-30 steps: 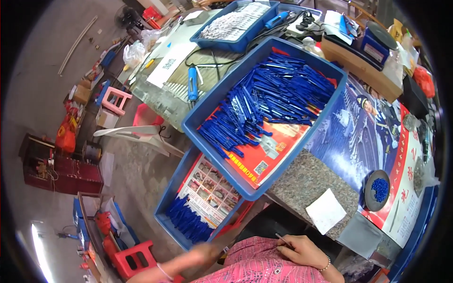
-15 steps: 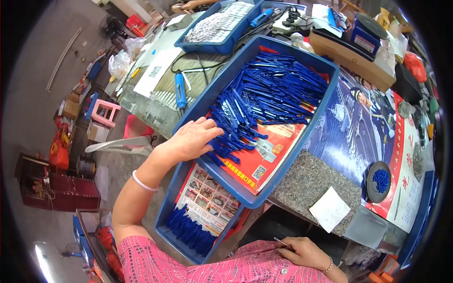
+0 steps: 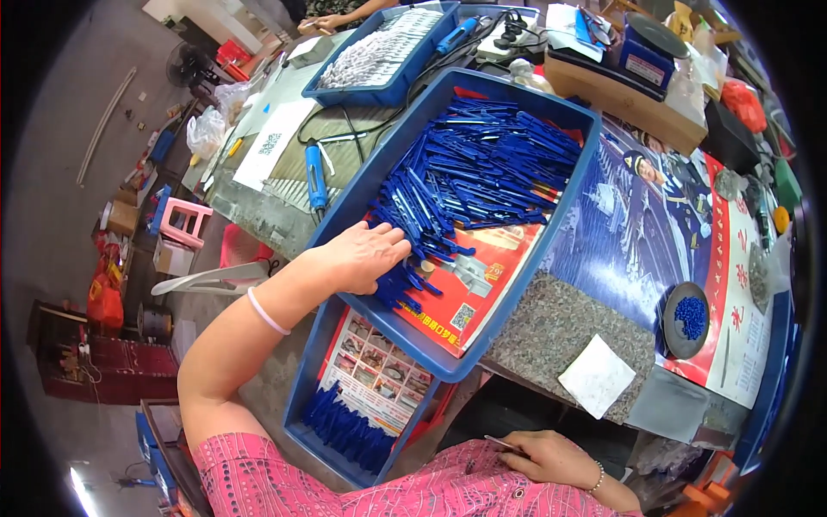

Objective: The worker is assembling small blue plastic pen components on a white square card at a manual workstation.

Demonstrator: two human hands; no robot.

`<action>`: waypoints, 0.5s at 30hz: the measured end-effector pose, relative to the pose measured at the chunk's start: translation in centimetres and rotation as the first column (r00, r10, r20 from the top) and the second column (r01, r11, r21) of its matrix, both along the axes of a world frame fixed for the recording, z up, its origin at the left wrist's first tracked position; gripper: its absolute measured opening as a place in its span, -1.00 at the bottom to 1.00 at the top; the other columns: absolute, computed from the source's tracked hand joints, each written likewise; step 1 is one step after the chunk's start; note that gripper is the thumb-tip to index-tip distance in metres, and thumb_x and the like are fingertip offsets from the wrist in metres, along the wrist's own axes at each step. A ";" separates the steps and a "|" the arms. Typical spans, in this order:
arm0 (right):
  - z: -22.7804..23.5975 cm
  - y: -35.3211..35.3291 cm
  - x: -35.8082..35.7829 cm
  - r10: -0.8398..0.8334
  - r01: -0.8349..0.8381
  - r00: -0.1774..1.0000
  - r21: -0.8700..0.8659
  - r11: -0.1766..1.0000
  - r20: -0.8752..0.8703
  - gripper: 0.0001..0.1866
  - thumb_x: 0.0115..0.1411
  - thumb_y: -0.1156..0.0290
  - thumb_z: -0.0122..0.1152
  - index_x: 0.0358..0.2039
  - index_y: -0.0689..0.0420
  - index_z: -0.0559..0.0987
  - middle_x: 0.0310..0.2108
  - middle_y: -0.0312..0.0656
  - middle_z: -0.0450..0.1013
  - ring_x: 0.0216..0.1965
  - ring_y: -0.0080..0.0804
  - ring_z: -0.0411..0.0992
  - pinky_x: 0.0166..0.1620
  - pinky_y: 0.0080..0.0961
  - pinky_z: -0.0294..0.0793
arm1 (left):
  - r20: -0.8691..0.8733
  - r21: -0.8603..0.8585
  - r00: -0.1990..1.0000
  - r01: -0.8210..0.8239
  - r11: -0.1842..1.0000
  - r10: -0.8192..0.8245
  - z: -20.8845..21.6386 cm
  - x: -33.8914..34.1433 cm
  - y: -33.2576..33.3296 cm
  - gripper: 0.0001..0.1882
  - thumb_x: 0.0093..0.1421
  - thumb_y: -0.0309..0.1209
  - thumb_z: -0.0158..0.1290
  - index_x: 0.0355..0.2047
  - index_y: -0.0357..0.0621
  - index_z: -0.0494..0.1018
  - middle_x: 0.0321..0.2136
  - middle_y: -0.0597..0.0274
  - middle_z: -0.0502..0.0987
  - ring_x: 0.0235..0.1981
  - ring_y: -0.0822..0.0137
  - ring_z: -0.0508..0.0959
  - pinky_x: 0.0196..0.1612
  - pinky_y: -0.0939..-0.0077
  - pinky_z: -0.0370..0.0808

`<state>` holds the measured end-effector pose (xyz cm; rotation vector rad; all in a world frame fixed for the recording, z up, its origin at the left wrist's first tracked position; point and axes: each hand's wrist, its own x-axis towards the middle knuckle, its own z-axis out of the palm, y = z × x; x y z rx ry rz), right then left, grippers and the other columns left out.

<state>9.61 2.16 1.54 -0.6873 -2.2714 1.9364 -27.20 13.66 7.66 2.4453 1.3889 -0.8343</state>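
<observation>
A large blue tray (image 3: 525, 284) lies tilted across the table, lined with a red printed sheet and heaped with slender blue pieces (image 3: 495, 159). My left hand (image 3: 366, 257) reaches palm down over its near left rim. The fingers curl together onto the nearest blue pieces; the fingertips are partly hidden. Low near my lap, my right hand (image 3: 556, 458) is closed around a thin pointed tool (image 3: 502, 443), most of it covered by the fingers. Below the large tray sits a second blue tray (image 3: 297, 405), holding a row of similar blue pieces (image 3: 349, 431) on printed paper.
Behind the large tray stands another blue tray (image 3: 392, 97) of whitish slender pieces. A blue-handled tool (image 3: 315, 177) with a cord lies left of it. To the right are a white paper (image 3: 596, 376), a round dish (image 3: 687, 345) of blue bits and a cardboard box (image 3: 616, 99).
The view has shifted slightly. My left hand has edged right over the tray, its fingers drawn in more tightly. My right hand keeps its tool near my lap.
</observation>
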 end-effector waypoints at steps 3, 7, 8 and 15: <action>0.1 0.1 0.5 -0.026 0.027 0.999 -0.035 0.999 0.031 -0.77 0.14 0.32 0.11 -0.33 0.25 0.47 -0.47 0.03 0.44 -0.41 -0.04 0.45 -0.36 -0.31 0.42 | -0.034 -0.051 0.998 -0.051 0.997 0.049 0.3 0.5 0.2 -0.43 -0.23 -0.41 0.24 -0.17 -0.20 0.30 -0.20 0.14 0.37 -0.05 0.16 0.38 -0.07 0.23 0.38; -0.4 -0.2 0.9 -0.030 0.031 0.999 -0.022 0.999 0.030 -0.77 0.15 0.32 0.10 -0.32 0.26 0.47 -0.47 0.03 0.44 -0.40 -0.05 0.45 -0.35 -0.30 0.42 | -0.007 -0.059 0.999 -0.044 0.997 0.044 0.2 0.4 0.5 -0.42 -0.24 -0.40 0.24 -0.16 -0.21 0.30 -0.19 0.11 0.37 -0.04 0.13 0.38 -0.04 0.20 0.37; -0.6 -0.4 1.0 -0.021 0.021 1.000 -0.003 1.000 0.004 -0.77 0.15 0.33 0.10 -0.31 0.26 0.47 -0.47 0.02 0.44 -0.41 -0.05 0.45 -0.35 -0.29 0.42 | -0.003 -0.044 0.999 -0.044 0.998 0.044 0.1 0.4 0.5 -0.42 -0.24 -0.40 0.24 -0.16 -0.21 0.30 -0.19 0.10 0.37 -0.05 0.13 0.38 -0.04 0.20 0.37; -1.1 -0.7 1.2 -0.002 0.002 1.000 0.030 1.000 0.007 -0.76 0.16 0.34 0.09 -0.27 0.26 0.48 -0.46 0.01 0.45 -0.42 -0.04 0.46 -0.35 -0.29 0.42 | 0.025 -0.040 0.996 -0.087 0.995 0.088 0.1 0.2 0.1 -0.46 -0.16 -0.32 0.18 -0.16 -0.23 0.29 -0.21 0.06 0.37 -0.10 0.09 0.39 -0.04 0.22 0.36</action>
